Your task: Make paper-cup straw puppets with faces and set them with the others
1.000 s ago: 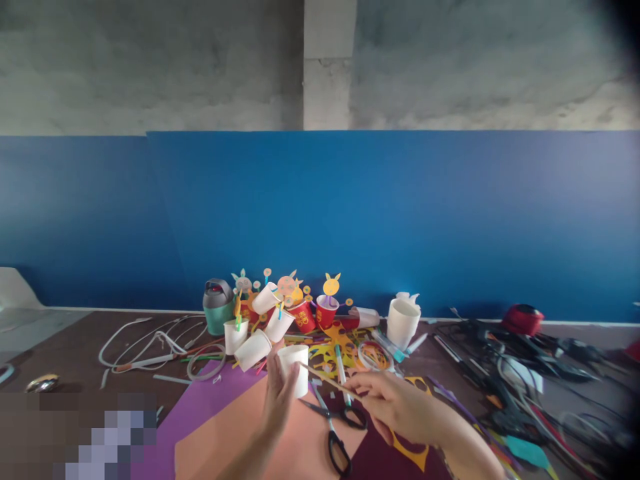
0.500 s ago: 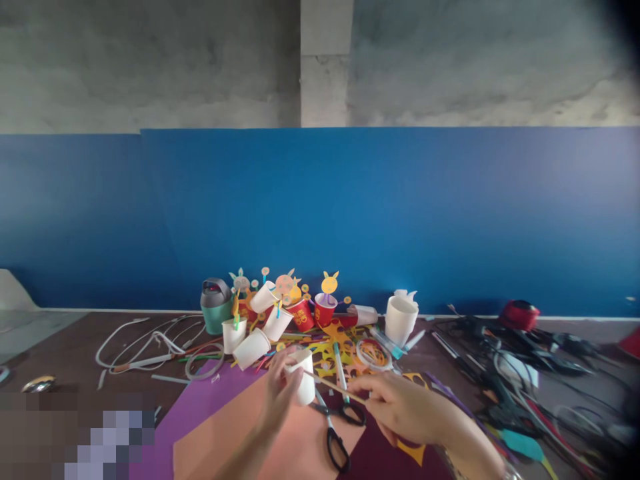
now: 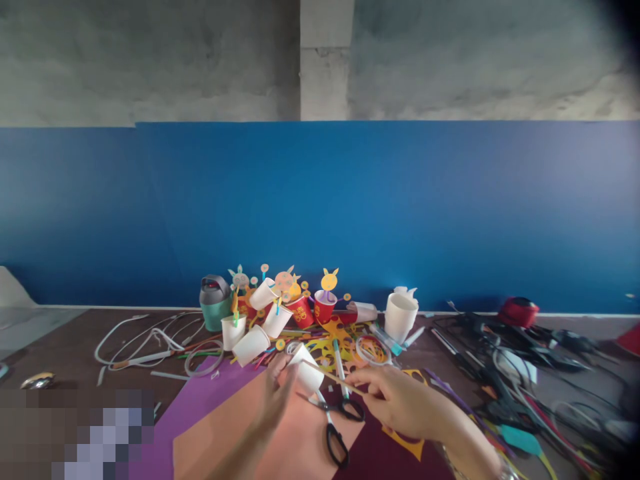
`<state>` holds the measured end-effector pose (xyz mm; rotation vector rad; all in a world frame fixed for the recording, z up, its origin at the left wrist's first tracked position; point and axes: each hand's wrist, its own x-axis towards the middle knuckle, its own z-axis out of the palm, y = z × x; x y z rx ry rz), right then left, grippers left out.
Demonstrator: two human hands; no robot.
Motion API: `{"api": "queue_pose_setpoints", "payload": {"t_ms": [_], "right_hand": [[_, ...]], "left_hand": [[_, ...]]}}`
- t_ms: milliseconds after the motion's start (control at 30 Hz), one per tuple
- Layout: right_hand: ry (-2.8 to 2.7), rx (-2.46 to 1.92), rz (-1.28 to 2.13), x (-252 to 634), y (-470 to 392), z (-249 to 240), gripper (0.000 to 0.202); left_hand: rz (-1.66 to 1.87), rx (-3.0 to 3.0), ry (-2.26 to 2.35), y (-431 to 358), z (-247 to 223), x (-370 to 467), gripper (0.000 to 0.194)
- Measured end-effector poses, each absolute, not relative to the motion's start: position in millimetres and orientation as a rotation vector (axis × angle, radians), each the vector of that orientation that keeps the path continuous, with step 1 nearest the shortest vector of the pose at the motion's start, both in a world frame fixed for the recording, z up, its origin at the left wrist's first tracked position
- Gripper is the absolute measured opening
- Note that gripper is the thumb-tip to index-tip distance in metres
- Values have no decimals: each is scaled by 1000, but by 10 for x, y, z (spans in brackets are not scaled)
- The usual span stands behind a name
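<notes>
The white paper cup (image 3: 309,377), smooth and tapered, sits tilted at lower centre of the frame. The left hand (image 3: 278,385) is clamped on its side. The right hand (image 3: 383,397) grips a thin, straight stick (image 3: 333,376), fingers closed; the stick's far end meets the cup.

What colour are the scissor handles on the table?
Black handles, seen best in the head view.
</notes>
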<state>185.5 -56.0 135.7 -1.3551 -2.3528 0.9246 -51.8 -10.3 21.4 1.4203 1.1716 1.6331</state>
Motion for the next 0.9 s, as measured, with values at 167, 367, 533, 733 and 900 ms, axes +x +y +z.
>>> {"api": "queue_pose_setpoints", "payload": {"t_ms": [167, 367, 533, 733, 900], "right_hand": [[-2369, -1388, 849, 1820, -556, 1357, 29], [-2430, -1405, 777, 1826, -582, 1336, 27], [-2394, -1402, 791, 1832, -607, 1330, 33], [-2370, -1456, 974, 1851, -574, 1334, 36], [-2388, -1467, 787, 1751, -630, 1334, 32]], "left_hand": [[1576, 1544, 1179, -81, 208, -495, 28], [1542, 1666, 1160, -86, 148, -552, 25], [1586, 1686, 1226, -95, 111, -546, 22], [1626, 1662, 1249, -111, 156, -541, 24], [1597, 1769, 1306, -128, 149, -528, 22]]}}
